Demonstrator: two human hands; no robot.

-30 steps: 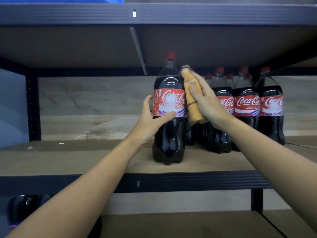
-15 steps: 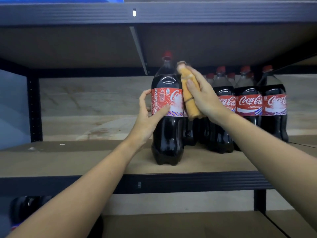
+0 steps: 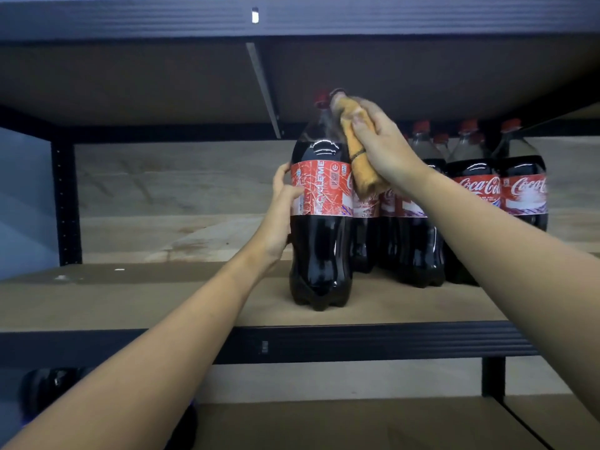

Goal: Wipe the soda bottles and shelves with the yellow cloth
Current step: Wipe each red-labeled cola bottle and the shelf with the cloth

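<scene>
A large cola bottle (image 3: 321, 241) with a red label and red cap stands upright near the front of the brown middle shelf (image 3: 162, 303). My left hand (image 3: 281, 209) grips its left side at label height. My right hand (image 3: 386, 151) holds the folded yellow cloth (image 3: 358, 151) pressed against the bottle's upper right shoulder and neck. Several more cola bottles (image 3: 470, 196) stand in a group behind and to the right, partly hidden by my right forearm.
The upper shelf board (image 3: 162, 76) hangs low over the bottle caps. A black upright post (image 3: 66, 203) stands at the left. The shelf's black front rail (image 3: 357, 342) runs below. A dark bottle (image 3: 45, 391) sits on the lower shelf at bottom left.
The front bottle has turned in my left hand, so the label's side text now faces me. My right hand and the cloth have moved up from the label to the bottle's shoulder.
</scene>
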